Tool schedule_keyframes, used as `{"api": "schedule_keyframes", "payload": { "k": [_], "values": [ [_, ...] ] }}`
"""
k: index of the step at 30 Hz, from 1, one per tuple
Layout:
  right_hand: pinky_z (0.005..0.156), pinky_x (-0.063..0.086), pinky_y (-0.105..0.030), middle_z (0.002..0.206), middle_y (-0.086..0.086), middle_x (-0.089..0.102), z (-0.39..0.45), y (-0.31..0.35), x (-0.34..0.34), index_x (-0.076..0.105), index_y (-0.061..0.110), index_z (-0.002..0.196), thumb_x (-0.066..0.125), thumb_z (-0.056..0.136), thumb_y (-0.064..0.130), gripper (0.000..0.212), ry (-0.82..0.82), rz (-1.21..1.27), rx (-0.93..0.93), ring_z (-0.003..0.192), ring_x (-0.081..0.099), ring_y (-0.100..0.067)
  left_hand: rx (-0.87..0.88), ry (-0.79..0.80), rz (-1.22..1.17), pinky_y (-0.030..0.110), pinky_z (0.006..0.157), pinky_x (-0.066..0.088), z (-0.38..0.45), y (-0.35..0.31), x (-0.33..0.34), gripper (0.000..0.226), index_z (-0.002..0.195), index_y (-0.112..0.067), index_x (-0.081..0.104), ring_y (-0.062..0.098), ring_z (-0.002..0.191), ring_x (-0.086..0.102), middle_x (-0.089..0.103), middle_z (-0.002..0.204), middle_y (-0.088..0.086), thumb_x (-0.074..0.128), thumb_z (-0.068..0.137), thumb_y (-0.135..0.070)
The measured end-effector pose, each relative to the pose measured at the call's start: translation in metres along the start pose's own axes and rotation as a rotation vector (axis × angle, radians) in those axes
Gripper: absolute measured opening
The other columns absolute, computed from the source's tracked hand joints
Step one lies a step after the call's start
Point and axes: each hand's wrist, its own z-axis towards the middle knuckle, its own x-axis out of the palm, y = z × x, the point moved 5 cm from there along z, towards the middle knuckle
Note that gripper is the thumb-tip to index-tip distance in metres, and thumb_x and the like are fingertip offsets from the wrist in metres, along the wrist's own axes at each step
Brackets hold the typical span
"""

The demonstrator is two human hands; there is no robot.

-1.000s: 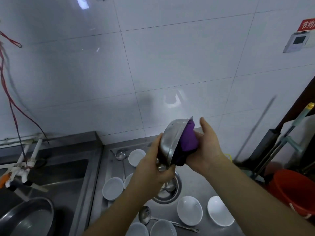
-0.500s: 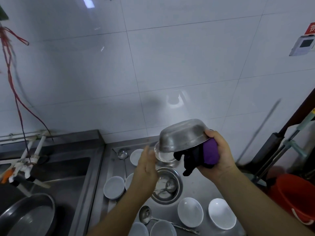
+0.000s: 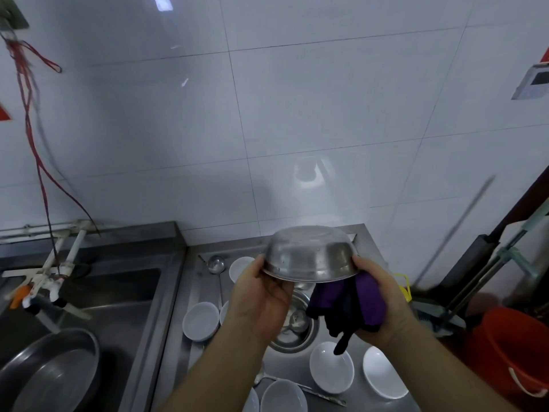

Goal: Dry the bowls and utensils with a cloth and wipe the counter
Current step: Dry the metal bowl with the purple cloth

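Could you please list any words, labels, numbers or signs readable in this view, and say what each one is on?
No text can be read in this view.
Red sign at the right edge of the tiled wall: cut off by the frame, no characters visible.
White wall device below it: dark screen, nothing legible.
Red shape at the left edge: only a corner shows, no text.
Steel bowl and purple cloth: no markings visible.

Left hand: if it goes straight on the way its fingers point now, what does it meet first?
The left hand already holds the steel bowl by its rim, fingers pointing up and away. Beyond the bowl, the line probably reaches the white tiled wall; depth is unclear.
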Motion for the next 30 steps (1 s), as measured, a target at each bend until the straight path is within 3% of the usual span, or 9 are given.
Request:
{"api": "schedule_keyframes", "payload": {
  "k": [3, 8, 11, 14, 17, 21, 24, 26, 30],
  "values": [
    [0.074, 0.063, -0.044, 0.094, -0.017, 0.077, -0.001, -0.013, -0.015, 0.084, 0.008, 0.104, 0.084, 0.079, 0.051, 0.049, -0.086, -0.023, 0.078, 0.085, 0.077, -0.034, 0.069, 0.058, 0.028, 0.04, 0.075, 0.067, -0.003, -0.019, 0.008, 0.039, 0.125, 0.004, 0.069, 0.03, 0.096, 0.079, 0.077, 0.116, 0.022, 0.044, 0.111, -0.022],
    [0.069, 0.062, -0.042, 0.077, -0.016, 0.069, 0.002, -0.02, -0.056, 0.076, 0.004, 0.088, 0.064, 0.091, 0.058, 0.056, -0.382, 0.0, 0.117, 0.068, 0.072, -0.032, 0.174, 0.077, 0.235, 0.061, 0.105, 0.053, -0.011, -0.046, 0.009, 0.048, 0.132, -0.007, 0.07, 0.038, 0.118, 0.071, 0.073, 0.13, 0.021, 0.062, 0.099, -0.041],
    [0.073, 0.054, -0.041, 0.075, -0.014, 0.058, 0.009, 0.003, -0.06, 0.066, 0.006, 0.082, 0.047, 0.103, 0.055, 0.056, -0.441, -0.02, -0.051, 0.067, 0.064, -0.03, 0.19, 0.022, 0.316, 0.058, 0.093, 0.061, -0.016, -0.053, 0.006, 0.052, 0.131, -0.007, 0.071, 0.04, 0.114, 0.073, 0.075, 0.125, 0.019, 0.065, 0.099, -0.048],
    [0.081, 0.05, -0.042, 0.087, -0.013, 0.065, 0.01, 0.029, -0.026, 0.079, 0.013, 0.089, 0.048, 0.103, 0.052, 0.052, -0.332, -0.073, -0.187, 0.079, 0.063, -0.028, 0.203, -0.007, 0.395, 0.05, 0.086, 0.064, -0.02, -0.049, 0.004, 0.05, 0.122, -0.009, 0.076, 0.038, 0.108, 0.076, 0.077, 0.119, 0.021, 0.07, 0.093, -0.049],
    [0.084, 0.054, -0.032, 0.105, -0.002, 0.075, 0.005, 0.037, 0.028, 0.069, 0.016, 0.129, 0.054, 0.102, 0.034, 0.035, -0.163, -0.183, -0.402, 0.092, 0.071, -0.017, 0.176, -0.018, 0.449, 0.042, 0.073, 0.065, -0.024, -0.037, 0.007, 0.043, 0.111, -0.007, 0.079, 0.038, 0.1, 0.078, 0.078, 0.109, 0.024, 0.072, 0.09, -0.044],
    [0.1, 0.045, -0.014, 0.13, 0.036, 0.057, -0.024, 0.026, 0.078, 0.051, 0.043, 0.142, 0.063, 0.092, 0.035, 0.051, 0.029, -1.042, -0.837, 0.12, 0.056, 0.008, 0.183, 0.089, 0.614, 0.047, 0.084, 0.063, -0.032, -0.026, 0.018, 0.036, 0.1, -0.018, 0.083, 0.038, 0.103, 0.077, 0.078, 0.11, 0.024, 0.06, 0.095, -0.045],
    [0.123, 0.031, -0.038, 0.15, 0.016, 0.053, -0.032, 0.013, 0.093, 0.056, 0.028, 0.145, 0.063, 0.097, 0.04, 0.05, 0.284, -1.626, -1.156, 0.145, 0.042, -0.01, 0.249, 0.109, 0.713, 0.052, 0.094, 0.061, -0.034, -0.023, 0.015, 0.03, 0.097, -0.022, 0.081, 0.039, 0.107, 0.073, 0.076, 0.11, 0.022, 0.052, 0.105, -0.028],
    [0.125, 0.029, -0.046, 0.148, 0.006, 0.059, -0.028, 0.013, 0.098, 0.059, 0.021, 0.143, 0.063, 0.098, 0.039, 0.049, 0.349, -1.691, -1.192, 0.145, 0.045, -0.016, 0.238, 0.128, 0.676, 0.043, 0.087, 0.064, -0.038, -0.022, 0.014, 0.028, 0.099, -0.022, 0.081, 0.034, 0.104, 0.074, 0.077, 0.108, 0.02, 0.056, 0.097, -0.035],
    [0.107, 0.046, -0.035, 0.126, 0.01, 0.068, -0.022, 0.026, 0.104, 0.063, 0.024, 0.133, 0.057, 0.099, 0.04, 0.037, 0.269, -1.566, -1.123, 0.12, 0.061, -0.01, 0.215, 0.175, 0.708, 0.038, 0.077, 0.062, -0.045, -0.018, 0.013, 0.039, 0.104, -0.021, 0.08, 0.032, 0.096, 0.077, 0.078, 0.105, 0.021, 0.052, 0.098, -0.048]
  ]
}}
